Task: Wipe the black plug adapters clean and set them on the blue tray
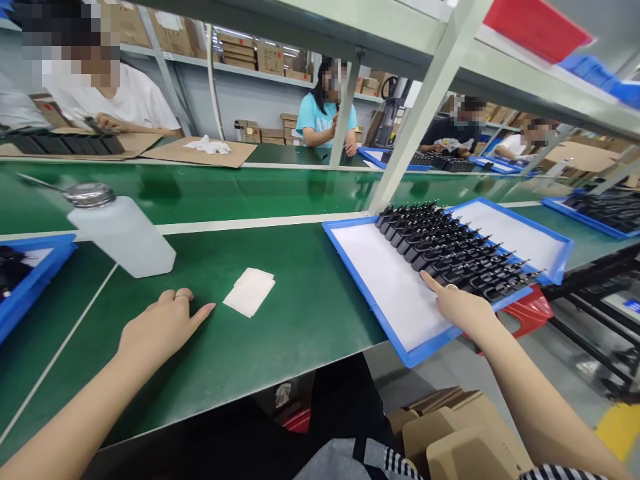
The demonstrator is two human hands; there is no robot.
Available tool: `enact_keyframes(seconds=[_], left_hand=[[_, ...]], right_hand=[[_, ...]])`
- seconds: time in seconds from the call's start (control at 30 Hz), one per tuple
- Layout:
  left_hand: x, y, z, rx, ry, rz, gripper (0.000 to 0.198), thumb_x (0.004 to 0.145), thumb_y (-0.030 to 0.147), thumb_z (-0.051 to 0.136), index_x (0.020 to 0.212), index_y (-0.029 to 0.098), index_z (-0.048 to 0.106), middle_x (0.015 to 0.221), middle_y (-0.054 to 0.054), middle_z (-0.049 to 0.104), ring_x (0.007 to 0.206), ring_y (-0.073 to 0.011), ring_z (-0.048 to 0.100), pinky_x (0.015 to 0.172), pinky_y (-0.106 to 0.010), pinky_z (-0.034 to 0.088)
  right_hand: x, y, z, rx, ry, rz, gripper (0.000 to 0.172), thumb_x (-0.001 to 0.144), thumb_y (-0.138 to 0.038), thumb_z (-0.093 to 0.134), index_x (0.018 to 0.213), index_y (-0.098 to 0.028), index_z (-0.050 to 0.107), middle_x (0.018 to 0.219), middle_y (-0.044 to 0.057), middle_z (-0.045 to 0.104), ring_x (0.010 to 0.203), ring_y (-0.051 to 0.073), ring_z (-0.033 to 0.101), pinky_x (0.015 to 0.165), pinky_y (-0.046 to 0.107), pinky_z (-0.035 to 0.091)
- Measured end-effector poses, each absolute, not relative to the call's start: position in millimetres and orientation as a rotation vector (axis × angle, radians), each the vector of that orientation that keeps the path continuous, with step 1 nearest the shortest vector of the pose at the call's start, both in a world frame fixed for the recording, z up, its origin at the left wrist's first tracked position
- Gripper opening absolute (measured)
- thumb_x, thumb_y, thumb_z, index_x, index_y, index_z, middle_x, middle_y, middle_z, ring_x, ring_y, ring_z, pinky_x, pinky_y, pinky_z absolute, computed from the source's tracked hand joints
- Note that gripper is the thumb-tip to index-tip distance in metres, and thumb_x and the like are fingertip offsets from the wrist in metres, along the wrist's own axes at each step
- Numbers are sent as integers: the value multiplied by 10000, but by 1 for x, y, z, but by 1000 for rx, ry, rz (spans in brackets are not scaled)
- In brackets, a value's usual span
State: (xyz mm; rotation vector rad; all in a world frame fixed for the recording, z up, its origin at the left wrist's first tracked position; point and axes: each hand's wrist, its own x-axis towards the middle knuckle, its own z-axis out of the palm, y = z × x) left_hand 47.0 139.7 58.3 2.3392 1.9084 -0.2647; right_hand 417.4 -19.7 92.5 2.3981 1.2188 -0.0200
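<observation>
Fingers [433,283] are lying open, holding nothing: right hand [460,310] touching black parts [445,257] on a blue tray [367,297], left hand [160,330] resting on a green bench [300,320].

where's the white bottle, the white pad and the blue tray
white bottle [120,237], head view, on its body
white pad [249,292], head view, on its middle
blue tray [379,313], head view, on its near rim

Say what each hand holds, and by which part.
Nothing is held: the left hand rests on the green bench, the right hand on the blue tray.
</observation>
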Motion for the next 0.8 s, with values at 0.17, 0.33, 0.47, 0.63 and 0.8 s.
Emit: enact_keyframes(seconds=[0.17, 0.33, 0.47, 0.63, 0.8], left_hand=[[48, 138, 55, 2375, 1960, -170, 398, 752, 453, 268, 936, 136, 421, 951, -94, 443, 815, -238, 487, 640, -334, 404], [46, 140, 49, 2383, 1900, 23, 300, 760, 373, 333, 923, 154, 458, 919, -61, 476, 837, -199, 481, 680, -292, 404], [54, 136, 43, 2458, 1681, 322, 242, 787, 249, 300, 954, 178, 461, 959, -23, 486, 908, -148, 447, 769, -236, 365], [76, 147, 41, 2356, 1691, 378, 260, 790, 281, 288, 954, 184, 464, 956, -27, 497, 869, -162, 475, 735, -263, 384], [99, 173, 53, 2050, 1758, 191, 200, 680, 348, 443, 750, 176, 519, 804, -32, 547, 746, -195, 521, 633, -296, 414]], right_hand=[[359, 7, 109, 2057, 1842, -93, 440, 771, -232, 264, 1211, -226, 282, 838, 79, 574, 689, 219, 553, 562, 310, 400], [294, 77, 100, 1670, 2424, -233, 361, 777, -250, 266, 1101, -237, 426, 964, 47, 548, 770, 200, 539, 621, 299, 404], [255, 143, 78, 1672, 2655, -301, 324, 756, -211, 302, 1029, -187, 475, 977, 37, 541, 849, 171, 505, 675, 254, 391], [239, 179, 55, 1781, 2687, -280, 308, 744, -185, 325, 1009, -171, 480, 1005, 38, 528, 846, 153, 501, 673, 228, 389], [246, 178, 48, 1831, 2691, -244, 309, 764, -207, 293, 1011, -172, 475, 990, 54, 532, 862, 170, 493, 663, 252, 387]])
